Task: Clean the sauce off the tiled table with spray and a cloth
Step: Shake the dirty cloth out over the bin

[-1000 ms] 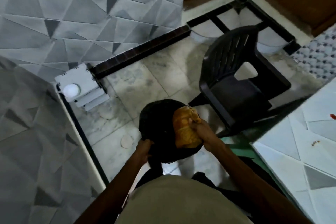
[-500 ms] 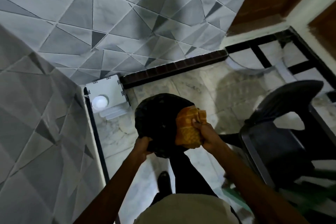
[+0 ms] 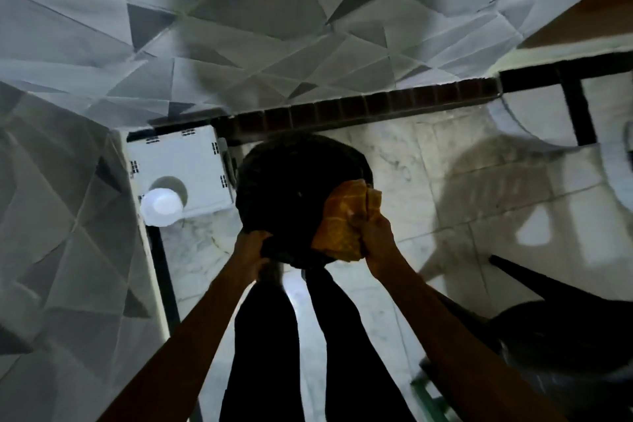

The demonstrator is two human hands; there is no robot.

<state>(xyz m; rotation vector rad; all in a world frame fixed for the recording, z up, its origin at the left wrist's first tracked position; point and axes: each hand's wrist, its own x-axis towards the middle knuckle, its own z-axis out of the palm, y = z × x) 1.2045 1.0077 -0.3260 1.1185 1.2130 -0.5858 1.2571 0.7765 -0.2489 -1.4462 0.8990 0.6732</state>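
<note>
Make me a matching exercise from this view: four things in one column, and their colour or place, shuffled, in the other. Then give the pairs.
Things:
1. cloth
2. bag
3. box
4. chair

Descriptions:
A. white, on the floor by the tiled wall
B. orange, bunched in the right hand
C. dark, at the right edge of the view
D. black, gripped at its lower edge by the left hand

Pairs: 1-B, 2-D, 3-A, 4-C

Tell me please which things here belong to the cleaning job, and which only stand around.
Part of the job:
orange cloth, in the right hand
black bag, in the left hand

Standing around:
white box
white round lid
black plastic chair
</note>
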